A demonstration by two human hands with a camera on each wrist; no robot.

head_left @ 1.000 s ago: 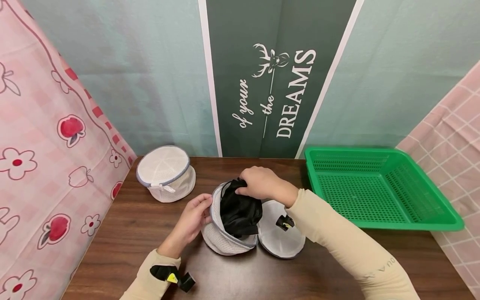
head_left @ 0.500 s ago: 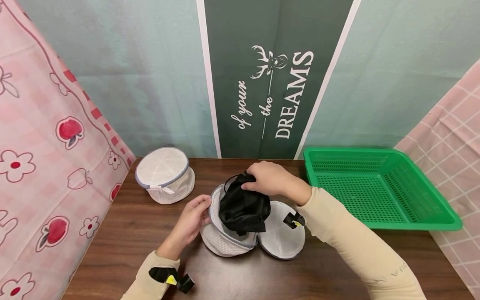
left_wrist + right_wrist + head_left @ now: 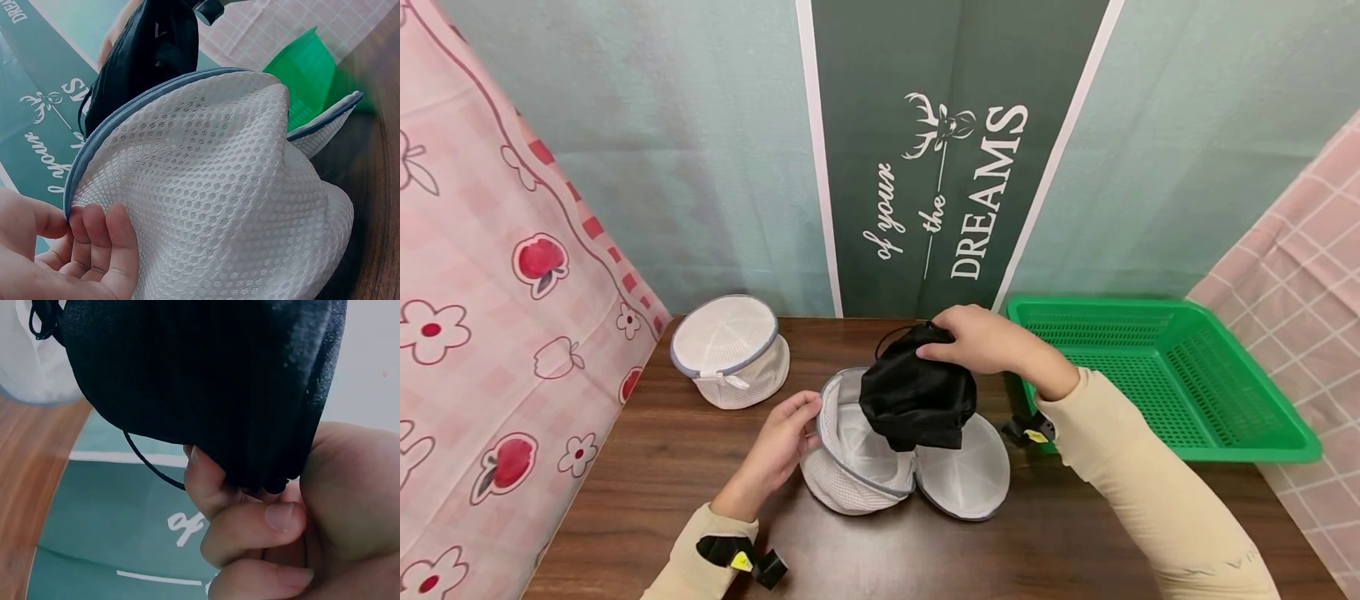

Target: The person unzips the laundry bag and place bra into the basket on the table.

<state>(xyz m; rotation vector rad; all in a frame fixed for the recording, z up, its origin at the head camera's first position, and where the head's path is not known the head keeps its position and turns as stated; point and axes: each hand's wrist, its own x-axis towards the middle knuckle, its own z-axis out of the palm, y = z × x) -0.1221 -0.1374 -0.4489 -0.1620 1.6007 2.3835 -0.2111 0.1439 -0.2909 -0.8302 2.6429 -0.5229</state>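
Observation:
My right hand (image 3: 981, 340) grips the bunched top of a black cloth item with a thin cord-like strap (image 3: 917, 392). It hangs over the opening of a round white mesh laundry bag (image 3: 842, 483). Beyond the rim in the left wrist view, the black cloth (image 3: 144, 62) shows partly hidden. With thumb and fingers my left hand (image 3: 786, 437) pinches the bag's blue-grey zippered rim (image 3: 100, 128) at its left side. The bag's round lid (image 3: 973, 483) is folded out flat to the right, its upper part covered by the cloth.
A second white mesh laundry bag (image 3: 733, 354), lid on, stands at the back left. At the back right sits a green plastic basket (image 3: 1285, 425), with the right forearm in front of its near left corner. Printed curtains (image 3: 737, 167) border the wooden table (image 3: 655, 467).
My right hand has lifted the black cloth item out of the mesh bag, up and to the right, baring the bag's inside. The left hand stays on the rim.

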